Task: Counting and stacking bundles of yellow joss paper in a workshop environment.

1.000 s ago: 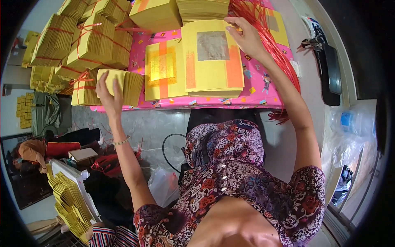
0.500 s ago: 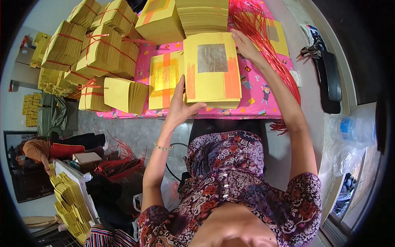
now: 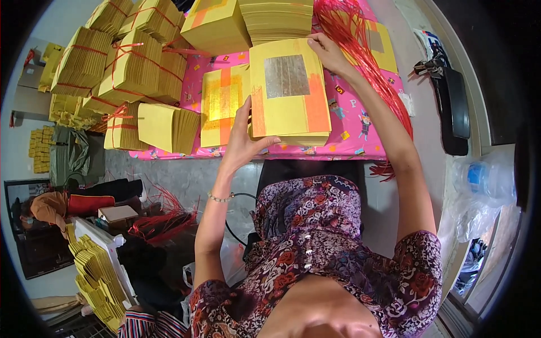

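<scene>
A stack of yellow paper sheets (image 3: 287, 115) lies before me on a pink patterned cloth (image 3: 349, 127); its top sheet bears a silver square and orange bands. My left hand (image 3: 243, 134) cups the near left corner, fingers stretched along the left side and thumb spread along the front edge. At the far right corner, my right hand (image 3: 328, 54) has its fingers bent over the edge, gripping the upper sheets. Those sheets sit slightly turned against the ones beneath. Left of the stack lies yellow paper with a gold square (image 3: 224, 104).
Bundles of yellow paper tied with red ribbon (image 3: 135, 67) are piled at the left. Taller yellow stacks (image 3: 276, 19) stand behind. Long red ribbon strands (image 3: 389, 90) hang over the right side. Another person (image 3: 51, 205) is at the far left, near more yellow paper (image 3: 96, 276).
My right hand has shifted a little left along the far edge, its fingers now bent over the corner. The upper sheets have turned slightly. My left hand stays at the near left corner.
</scene>
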Available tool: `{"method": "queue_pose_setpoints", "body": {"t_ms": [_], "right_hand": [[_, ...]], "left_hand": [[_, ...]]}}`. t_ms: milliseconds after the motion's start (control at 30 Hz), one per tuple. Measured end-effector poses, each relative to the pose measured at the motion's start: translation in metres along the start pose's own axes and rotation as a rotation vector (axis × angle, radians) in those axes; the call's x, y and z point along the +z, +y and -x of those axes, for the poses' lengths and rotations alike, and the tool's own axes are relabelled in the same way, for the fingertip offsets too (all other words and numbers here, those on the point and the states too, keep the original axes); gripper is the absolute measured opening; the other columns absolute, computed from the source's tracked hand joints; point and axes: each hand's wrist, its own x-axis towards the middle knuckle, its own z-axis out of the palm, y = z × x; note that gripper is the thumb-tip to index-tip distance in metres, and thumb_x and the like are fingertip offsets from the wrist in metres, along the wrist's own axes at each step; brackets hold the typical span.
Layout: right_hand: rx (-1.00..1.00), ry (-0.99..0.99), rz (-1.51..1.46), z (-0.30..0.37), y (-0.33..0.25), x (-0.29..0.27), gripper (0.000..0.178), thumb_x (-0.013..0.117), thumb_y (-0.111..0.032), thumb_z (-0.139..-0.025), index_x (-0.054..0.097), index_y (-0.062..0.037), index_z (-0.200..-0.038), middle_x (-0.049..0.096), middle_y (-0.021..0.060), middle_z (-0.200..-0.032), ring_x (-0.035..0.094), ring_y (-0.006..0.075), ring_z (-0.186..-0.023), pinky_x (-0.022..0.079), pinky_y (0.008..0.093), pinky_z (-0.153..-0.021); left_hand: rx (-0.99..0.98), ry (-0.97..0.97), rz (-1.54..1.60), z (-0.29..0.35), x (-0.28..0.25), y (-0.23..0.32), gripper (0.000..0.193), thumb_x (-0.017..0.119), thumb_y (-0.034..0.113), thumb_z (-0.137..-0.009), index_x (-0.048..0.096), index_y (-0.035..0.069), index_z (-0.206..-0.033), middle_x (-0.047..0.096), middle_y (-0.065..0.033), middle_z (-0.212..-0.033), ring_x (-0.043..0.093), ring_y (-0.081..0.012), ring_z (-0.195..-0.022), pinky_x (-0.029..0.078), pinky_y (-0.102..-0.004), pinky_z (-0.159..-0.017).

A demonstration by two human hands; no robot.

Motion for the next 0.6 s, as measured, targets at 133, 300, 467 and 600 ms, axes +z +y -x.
{"method": "queue_pose_setpoints", "body": {"t_ms": [133, 300, 467, 600], "right_hand": [[0.007, -0.007, -0.049, 0.002, 0.001, -0.004, 0.036, 0.052, -0.032, -0.093, 0.055, -0.0008, -0.111, 0.061, 0.0085, -0.09, 0.055, 0.0147, -0.08, 0.043, 0.0299, -0.072], [-0.016, -0.028, -0.062, 0.008, -0.008, -0.008, 0.036, 0.051, -0.032, -0.092, 0.054, -0.0026, -0.113, 0.062, 0.0109, -0.095, 0.057, 0.0172, -0.083, 0.045, 0.031, -0.075], [0.021, -0.02, 0.07, 0.015, -0.012, -0.017, 0.039, 0.049, -0.037, -0.092, 0.052, -0.0073, -0.117, 0.061, 0.0156, -0.108, 0.06, 0.027, -0.095, 0.046, 0.0361, -0.083], [0.012, -0.034, 0.076, 0.018, -0.014, -0.019, 0.041, 0.049, -0.039, -0.092, 0.051, -0.0071, -0.118, 0.06, 0.0162, -0.111, 0.059, 0.0285, -0.098, 0.045, 0.0376, -0.084]], "left_hand": [[0.005, 0.004, -0.041, 0.0, 0.001, 0.002, 0.108, 0.084, 0.031, -0.063, 0.019, 0.0, -0.143, 0.037, -0.0181, -0.135, 0.04, -0.0305, -0.125, 0.037, -0.0416, -0.103], [-0.026, -0.022, 0.038, -0.001, 0.002, 0.001, 0.107, 0.084, 0.029, -0.064, 0.018, 0.003, -0.145, 0.033, -0.0159, -0.142, 0.037, -0.0286, -0.129, 0.035, -0.0428, -0.103], [0.095, 0.127, -0.182, 0.002, 0.005, 0.011, 0.103, 0.083, 0.026, -0.065, 0.021, 0.007, -0.144, 0.026, -0.0158, -0.142, 0.032, -0.0306, -0.13, 0.036, -0.045, -0.103], [0.188, 0.158, -0.385, 0.003, 0.008, 0.028, 0.101, 0.084, 0.026, -0.063, 0.025, 0.011, -0.144, 0.022, -0.0153, -0.142, 0.028, -0.0313, -0.132, 0.034, -0.0453, -0.104]]}}
